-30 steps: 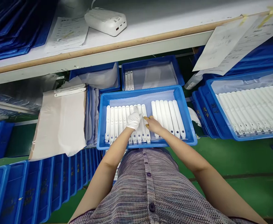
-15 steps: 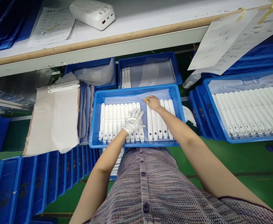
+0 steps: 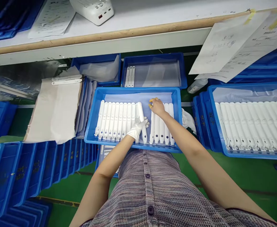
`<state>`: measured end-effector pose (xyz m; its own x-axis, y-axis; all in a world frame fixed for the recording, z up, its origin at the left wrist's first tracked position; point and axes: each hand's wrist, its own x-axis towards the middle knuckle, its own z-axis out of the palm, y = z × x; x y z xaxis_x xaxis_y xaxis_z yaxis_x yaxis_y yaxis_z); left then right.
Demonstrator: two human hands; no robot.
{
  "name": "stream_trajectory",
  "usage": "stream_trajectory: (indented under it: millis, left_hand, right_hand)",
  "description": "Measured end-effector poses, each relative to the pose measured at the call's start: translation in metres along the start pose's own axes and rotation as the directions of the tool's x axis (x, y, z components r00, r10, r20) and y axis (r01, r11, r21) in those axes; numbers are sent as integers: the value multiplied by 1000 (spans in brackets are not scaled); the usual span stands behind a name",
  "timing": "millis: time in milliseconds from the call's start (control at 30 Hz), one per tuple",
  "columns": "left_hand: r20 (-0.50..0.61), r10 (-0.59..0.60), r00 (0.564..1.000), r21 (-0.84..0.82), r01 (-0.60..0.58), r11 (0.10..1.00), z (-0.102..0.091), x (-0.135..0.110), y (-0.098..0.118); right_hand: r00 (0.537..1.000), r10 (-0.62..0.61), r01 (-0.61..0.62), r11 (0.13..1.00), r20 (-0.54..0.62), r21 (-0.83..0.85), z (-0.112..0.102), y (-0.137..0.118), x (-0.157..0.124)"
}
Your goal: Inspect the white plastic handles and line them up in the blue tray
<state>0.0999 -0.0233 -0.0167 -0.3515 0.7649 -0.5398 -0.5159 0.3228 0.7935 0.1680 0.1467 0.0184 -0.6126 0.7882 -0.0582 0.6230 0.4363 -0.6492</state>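
My left hand (image 3: 138, 128), in a white glove, holds one long white plastic strip (image 3: 142, 122), tilted with its smooth side up. It is over the right end of a row of white strips (image 3: 114, 118) in the blue tray (image 3: 138, 90). Those strips show their recessed, detailed side. My right hand (image 3: 157, 107) is bare except for yellow finger covers. Its fingers are slightly apart over the top ends of a second group of strips (image 3: 161, 130), which lie smooth side up. A gap over the white liner separates the two groups.
Behind stands another blue tray (image 3: 183, 71) with a few strips. A full tray of strips (image 3: 259, 123) is at right, by a bottle (image 3: 197, 85). Stacked liner sheets (image 3: 58, 110) lie left. A shelf edge (image 3: 119, 34) with hanging papers (image 3: 216, 47) crosses above.
My left hand, earlier flat on the row, now has the end strip lifted and turned smooth side up. My right hand has shifted slightly, its fingers parting. The view has tilted a little.
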Motion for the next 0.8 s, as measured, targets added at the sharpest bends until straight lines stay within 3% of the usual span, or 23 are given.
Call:
stream_trajectory:
  millis: [133, 300, 400, 500, 567, 633, 700, 800]
  left_hand:
    - [-16, -13, 1000, -36, 12, 999, 4, -1, 2]
    - [-49, 36, 998, -11, -37, 999, 18, -4, 0]
    - [-23, 73, 997, -47, -74, 996, 22, -12, 6]
    - [6, 122, 993, -135, -120, 984, 21, -23, 20]
    - [22, 140, 990, -181, -134, 974, 19, -33, 32]
    - [65, 134, 989, -218, -117, 969, 16, -45, 45]
    - [121, 127, 984, -291, -87, 953, 11, -58, 60]
    - [148, 155, 977, -426, -78, 901, -2, -79, 84]
  right_hand:
    - [998, 58, -58, 998, -22, 30, 4, 2, 3]
    - [998, 29, -16, 970, -51, 243, -5, -11, 1]
    - [995, 73, -37, 910, -71, 414, -9, -13, -22]
    - [995, 102, -91, 834, 11, 545, -3, -17, -65]
    - [991, 92, -137, 730, 102, 670, 3, -25, -96]
    - [981, 120, -191, 538, 150, 821, 9, -37, -119]
    - [973, 193, -186, 330, 127, 925, 10, -48, -132]
    - [948, 313, -101, 116, 60, 988, 3, -59, -137]
